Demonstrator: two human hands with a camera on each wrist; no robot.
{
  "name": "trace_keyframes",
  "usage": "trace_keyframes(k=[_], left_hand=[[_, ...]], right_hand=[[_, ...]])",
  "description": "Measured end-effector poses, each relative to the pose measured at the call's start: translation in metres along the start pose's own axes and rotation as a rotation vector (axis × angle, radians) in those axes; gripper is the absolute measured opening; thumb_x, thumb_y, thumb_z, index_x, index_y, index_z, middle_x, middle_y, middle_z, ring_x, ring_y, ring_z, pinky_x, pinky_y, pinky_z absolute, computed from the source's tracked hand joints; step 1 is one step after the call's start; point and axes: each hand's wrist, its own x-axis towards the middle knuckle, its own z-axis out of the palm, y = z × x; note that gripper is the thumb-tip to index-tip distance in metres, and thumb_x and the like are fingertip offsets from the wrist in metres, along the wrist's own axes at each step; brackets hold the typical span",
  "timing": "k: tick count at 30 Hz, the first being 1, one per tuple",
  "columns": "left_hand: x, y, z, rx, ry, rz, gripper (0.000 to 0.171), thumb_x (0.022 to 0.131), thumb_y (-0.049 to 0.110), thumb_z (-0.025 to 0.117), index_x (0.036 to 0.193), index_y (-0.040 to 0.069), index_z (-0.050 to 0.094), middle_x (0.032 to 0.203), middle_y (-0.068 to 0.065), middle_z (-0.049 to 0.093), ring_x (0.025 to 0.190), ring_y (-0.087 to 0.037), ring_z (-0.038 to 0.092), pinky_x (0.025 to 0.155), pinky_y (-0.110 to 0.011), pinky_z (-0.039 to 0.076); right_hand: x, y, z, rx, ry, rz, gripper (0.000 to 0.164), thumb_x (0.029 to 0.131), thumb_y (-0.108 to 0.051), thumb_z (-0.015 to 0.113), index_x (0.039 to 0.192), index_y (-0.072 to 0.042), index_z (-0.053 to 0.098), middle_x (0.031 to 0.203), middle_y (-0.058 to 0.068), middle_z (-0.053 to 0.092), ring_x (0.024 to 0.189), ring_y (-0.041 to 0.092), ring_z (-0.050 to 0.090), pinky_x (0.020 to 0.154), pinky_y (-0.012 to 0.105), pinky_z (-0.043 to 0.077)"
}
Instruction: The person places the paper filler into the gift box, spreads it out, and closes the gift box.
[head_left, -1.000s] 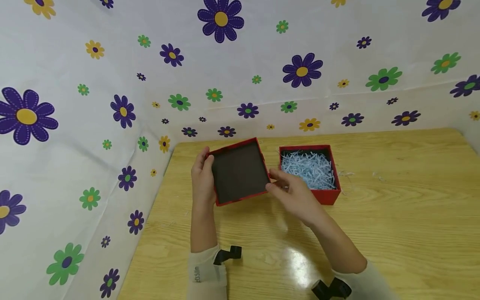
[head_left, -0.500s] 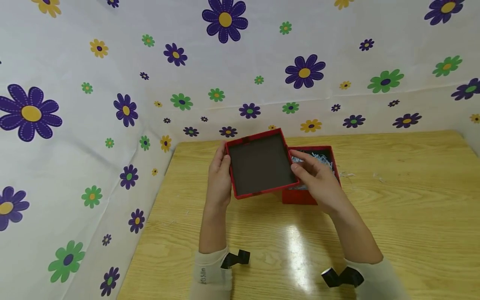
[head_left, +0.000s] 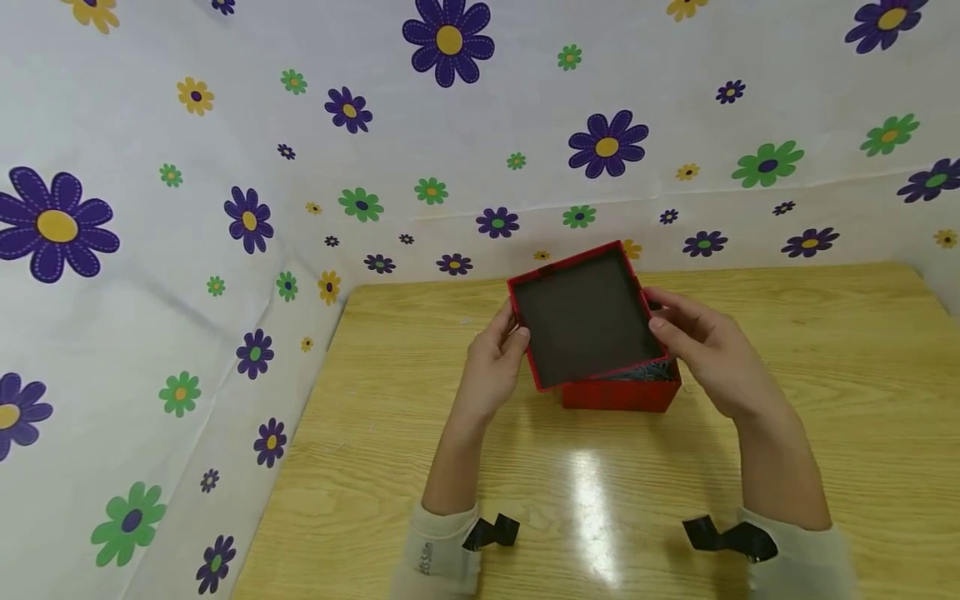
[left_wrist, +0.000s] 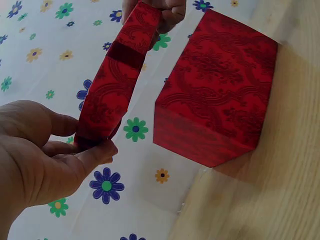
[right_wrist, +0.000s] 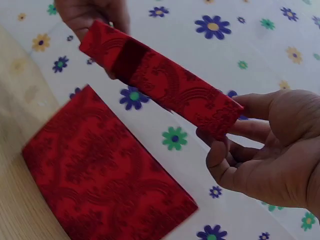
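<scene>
Both hands hold a square red box lid (head_left: 581,317), its dark inner side toward the head camera. The left hand (head_left: 491,367) grips the lid's left edge, thumb on the near side. On the opposite edge the right hand (head_left: 708,346) pinches with thumb and fingers. Behind and below the lid stands a red patterned box (head_left: 622,395) on the table, mostly covered by it in the head view. A strip of shredded paper (head_left: 648,372) shows inside the box. In both wrist views the lid (left_wrist: 112,85) is apart from the box (right_wrist: 107,170), tilted above it.
The wooden table (head_left: 390,467) runs up to a white flower-print cloth (head_left: 450,150) at the back and left. Small bits of paper lie on the tabletop left of the box. Each wrist carries a black camera mount.
Both hands have carried the lid to the right and slightly up, from beside the box to over it. The box has stayed put and its paper filling is now mostly hidden.
</scene>
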Motion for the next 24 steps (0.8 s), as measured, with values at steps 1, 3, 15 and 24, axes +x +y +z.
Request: trace_keyframes(k=[1,3,15,24], left_hand=[[0.000,0.000,0.003,0.014,0.015,0.008,0.056,0.112,0.008,0.051,0.165,0.012,0.035,0.159,-0.012,0.051,0.140,-0.020,0.057,0.109,-0.033,0.050],[-0.001,-0.001,0.007,0.029,0.049,0.018,0.056,0.109,0.007,0.057,0.163,0.015,0.042,0.150,-0.013,0.059,0.130,-0.021,0.065,0.101,-0.033,0.056],[-0.006,0.006,0.023,0.146,0.289,0.357,0.059,0.099,-0.005,0.069,0.151,0.022,0.061,0.120,-0.012,0.066,0.123,-0.023,0.067,0.090,-0.037,0.061],[-0.012,0.012,0.031,0.181,0.216,0.479,0.049,0.102,0.028,0.073,0.147,0.014,0.062,0.143,0.001,0.067,0.133,-0.017,0.063,0.107,-0.044,0.054]], right_hand=[[-0.002,0.000,-0.004,-0.015,-0.004,0.002,0.052,0.112,-0.020,0.055,0.160,-0.002,0.044,0.130,0.004,0.060,0.110,0.013,0.064,0.089,0.018,0.056],[-0.005,0.000,-0.011,-0.044,-0.004,0.012,0.051,0.111,-0.020,0.056,0.159,-0.005,0.046,0.132,0.001,0.062,0.108,0.013,0.067,0.088,0.020,0.057],[-0.018,-0.021,-0.010,-0.194,0.113,-0.003,0.047,0.112,-0.028,0.055,0.155,-0.011,0.054,0.146,0.013,0.062,0.110,0.009,0.069,0.090,0.015,0.055],[-0.023,-0.032,-0.004,-0.127,0.254,-0.089,0.043,0.112,-0.023,0.053,0.149,-0.001,0.056,0.146,0.007,0.060,0.133,0.022,0.061,0.102,0.017,0.050]])
